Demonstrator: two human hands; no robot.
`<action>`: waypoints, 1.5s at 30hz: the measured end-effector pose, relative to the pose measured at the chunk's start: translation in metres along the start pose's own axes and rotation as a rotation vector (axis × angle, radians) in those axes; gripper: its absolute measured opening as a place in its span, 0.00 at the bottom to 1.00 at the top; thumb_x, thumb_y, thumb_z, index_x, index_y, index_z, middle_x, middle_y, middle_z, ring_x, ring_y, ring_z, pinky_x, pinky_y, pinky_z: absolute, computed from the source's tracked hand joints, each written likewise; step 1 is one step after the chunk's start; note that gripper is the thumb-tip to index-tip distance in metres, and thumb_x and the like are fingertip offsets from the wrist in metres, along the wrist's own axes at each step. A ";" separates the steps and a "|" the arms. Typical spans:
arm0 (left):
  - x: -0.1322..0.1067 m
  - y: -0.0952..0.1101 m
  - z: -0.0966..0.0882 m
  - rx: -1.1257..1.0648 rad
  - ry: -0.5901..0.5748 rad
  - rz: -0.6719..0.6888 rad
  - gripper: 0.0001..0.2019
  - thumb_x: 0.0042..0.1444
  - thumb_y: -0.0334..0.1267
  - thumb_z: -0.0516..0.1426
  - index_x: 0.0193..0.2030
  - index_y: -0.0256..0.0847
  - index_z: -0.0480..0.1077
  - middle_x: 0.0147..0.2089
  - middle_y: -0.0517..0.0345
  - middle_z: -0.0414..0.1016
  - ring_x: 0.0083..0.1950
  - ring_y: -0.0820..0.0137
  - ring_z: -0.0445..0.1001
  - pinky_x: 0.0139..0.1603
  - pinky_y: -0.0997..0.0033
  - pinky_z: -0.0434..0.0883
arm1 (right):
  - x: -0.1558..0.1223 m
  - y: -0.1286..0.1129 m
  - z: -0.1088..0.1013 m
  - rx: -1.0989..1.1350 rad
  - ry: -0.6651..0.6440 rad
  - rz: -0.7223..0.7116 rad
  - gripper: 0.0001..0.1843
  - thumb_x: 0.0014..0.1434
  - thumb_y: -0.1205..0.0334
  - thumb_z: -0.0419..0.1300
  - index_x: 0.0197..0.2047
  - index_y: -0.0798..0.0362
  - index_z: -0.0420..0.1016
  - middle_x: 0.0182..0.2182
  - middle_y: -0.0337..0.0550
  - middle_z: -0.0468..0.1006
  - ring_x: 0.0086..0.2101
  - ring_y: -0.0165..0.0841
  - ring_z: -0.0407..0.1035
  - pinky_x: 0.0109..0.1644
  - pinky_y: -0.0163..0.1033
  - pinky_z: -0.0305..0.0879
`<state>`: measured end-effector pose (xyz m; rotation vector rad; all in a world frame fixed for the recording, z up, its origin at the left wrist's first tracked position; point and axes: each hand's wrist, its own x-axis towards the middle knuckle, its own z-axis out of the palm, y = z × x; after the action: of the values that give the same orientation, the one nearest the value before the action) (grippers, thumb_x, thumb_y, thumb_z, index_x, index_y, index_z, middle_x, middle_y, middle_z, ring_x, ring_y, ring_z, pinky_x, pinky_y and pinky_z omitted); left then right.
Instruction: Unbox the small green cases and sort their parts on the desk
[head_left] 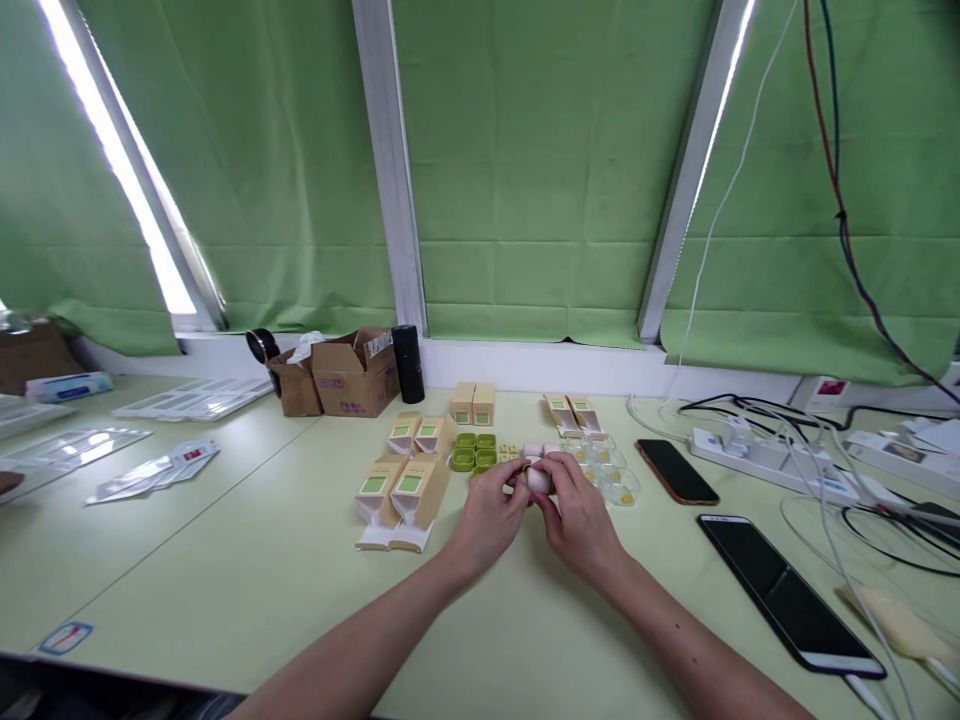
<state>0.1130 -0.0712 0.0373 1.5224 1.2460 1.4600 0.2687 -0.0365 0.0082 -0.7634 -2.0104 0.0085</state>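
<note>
My left hand [489, 512] and my right hand [579, 508] meet at the middle of the table. Between their fingertips is a small white rounded piece [538, 481], with both hands closed on it. Its exact kind is too small to make out. Just behind the fingers lie more small white pieces [532, 450], partly hidden by the hands. Several small yellow pieces [509, 452] sit to their left, beside green square cups [464, 441]. To the right of my right hand is a clear plastic tray [622, 490] with yellow spots in its rounded hollows.
Opened beige cartons [420, 485] lie at the left, with more small boxes [472, 403] behind. Two phones [677, 471] and a power strip [772, 465] with tangled cables are at the right. Brown boxes [356, 375] and a black cylinder [408, 363] stand against the wall.
</note>
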 end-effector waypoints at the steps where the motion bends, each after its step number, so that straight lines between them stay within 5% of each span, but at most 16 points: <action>1: 0.000 -0.001 0.000 0.003 -0.001 -0.003 0.12 0.59 0.35 0.60 0.48 0.42 0.81 0.47 0.50 0.84 0.39 0.64 0.81 0.41 0.69 0.78 | 0.000 0.000 0.000 0.003 -0.001 0.004 0.14 0.71 0.65 0.51 0.57 0.50 0.67 0.52 0.54 0.74 0.49 0.43 0.74 0.46 0.46 0.76; 9: 0.002 -0.007 -0.002 0.048 -0.012 0.034 0.12 0.63 0.39 0.58 0.49 0.41 0.79 0.47 0.49 0.82 0.42 0.63 0.81 0.42 0.67 0.78 | 0.001 0.003 -0.002 0.067 -0.026 0.011 0.15 0.71 0.65 0.52 0.59 0.49 0.67 0.53 0.53 0.73 0.50 0.43 0.74 0.48 0.46 0.77; 16: 0.008 -0.011 -0.029 0.151 -0.139 0.208 0.21 0.59 0.38 0.64 0.60 0.47 0.75 0.59 0.47 0.75 0.64 0.56 0.70 0.69 0.51 0.65 | 0.001 0.009 -0.014 0.103 -0.077 -0.067 0.21 0.69 0.69 0.51 0.62 0.46 0.68 0.56 0.53 0.70 0.53 0.43 0.73 0.51 0.48 0.77; 20: 0.009 -0.016 -0.029 0.169 -0.186 0.206 0.24 0.58 0.35 0.66 0.62 0.49 0.74 0.56 0.47 0.72 0.62 0.57 0.69 0.66 0.53 0.67 | 0.000 0.006 -0.015 0.172 -0.088 -0.096 0.23 0.69 0.73 0.48 0.60 0.45 0.71 0.59 0.53 0.66 0.51 0.41 0.72 0.50 0.48 0.76; 24: 0.008 -0.017 -0.022 0.258 -0.070 0.301 0.22 0.54 0.31 0.68 0.55 0.46 0.75 0.50 0.51 0.73 0.56 0.58 0.70 0.60 0.55 0.70 | 0.000 0.003 -0.012 0.329 0.021 0.023 0.23 0.69 0.70 0.51 0.63 0.45 0.70 0.61 0.53 0.65 0.57 0.42 0.70 0.55 0.50 0.76; 33: 0.002 -0.019 -0.015 0.617 0.083 0.737 0.15 0.59 0.28 0.64 0.51 0.43 0.70 0.50 0.49 0.77 0.54 0.56 0.70 0.54 0.52 0.72 | 0.001 -0.007 -0.003 0.542 0.074 0.368 0.14 0.64 0.55 0.66 0.51 0.50 0.77 0.47 0.48 0.78 0.40 0.38 0.75 0.42 0.43 0.79; 39: -0.001 -0.015 -0.014 0.666 0.054 0.734 0.16 0.59 0.28 0.62 0.52 0.43 0.68 0.51 0.46 0.76 0.54 0.55 0.71 0.55 0.50 0.72 | 0.001 -0.004 -0.004 0.453 0.075 0.313 0.12 0.65 0.55 0.65 0.49 0.48 0.80 0.44 0.47 0.78 0.40 0.38 0.74 0.40 0.42 0.77; 45: -0.006 -0.011 -0.015 0.505 -0.045 0.616 0.23 0.61 0.28 0.56 0.62 0.42 0.63 0.57 0.43 0.73 0.54 0.58 0.73 0.56 0.52 0.73 | -0.003 0.007 -0.007 0.088 0.120 0.101 0.16 0.67 0.58 0.62 0.56 0.46 0.77 0.47 0.50 0.78 0.46 0.43 0.75 0.46 0.47 0.75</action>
<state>0.0966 -0.0758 0.0275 2.4266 1.2354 1.5226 0.2782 -0.0346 0.0075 -0.7897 -1.8440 0.1062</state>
